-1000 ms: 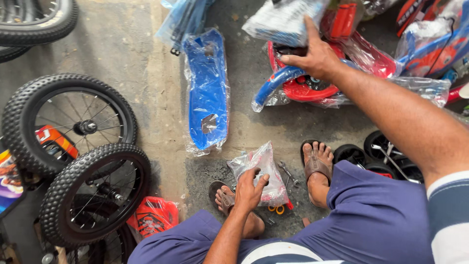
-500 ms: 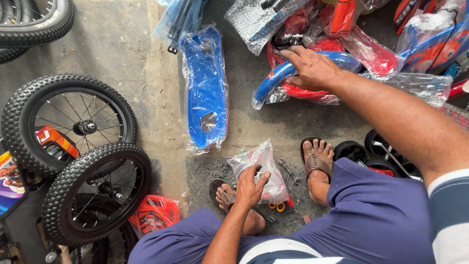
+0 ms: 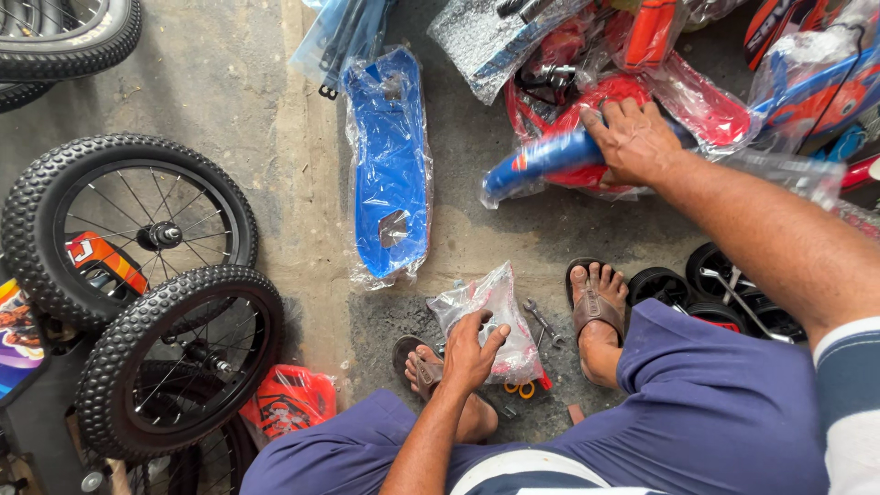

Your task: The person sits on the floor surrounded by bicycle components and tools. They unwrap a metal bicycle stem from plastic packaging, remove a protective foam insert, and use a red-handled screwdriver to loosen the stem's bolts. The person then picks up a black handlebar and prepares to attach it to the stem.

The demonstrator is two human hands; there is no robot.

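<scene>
My left hand [image 3: 470, 351] grips a clear plastic bag of small metal parts [image 3: 495, 321] on the concrete floor between my sandalled feet. My right hand [image 3: 634, 139] reaches forward and rests on a blue plastic-wrapped bicycle part [image 3: 541, 158] that lies across a red wrapped part [image 3: 623, 96]. A small wrench [image 3: 543, 321] lies just right of the bag.
A blue plastic-wrapped panel [image 3: 392, 174] lies ahead on the floor. Two small knobbly bicycle wheels [image 3: 128, 229] [image 3: 179, 357] sit at left, with a red wrapped piece [image 3: 289, 401] below. Small black wheels [image 3: 724, 284] lie at right, and more wrapped red and blue parts [image 3: 807, 82] far right.
My right hand has drawn back from the grey wrapped bundle at the top and come down onto the blue wrapped part. My left hand stays on the bag.
</scene>
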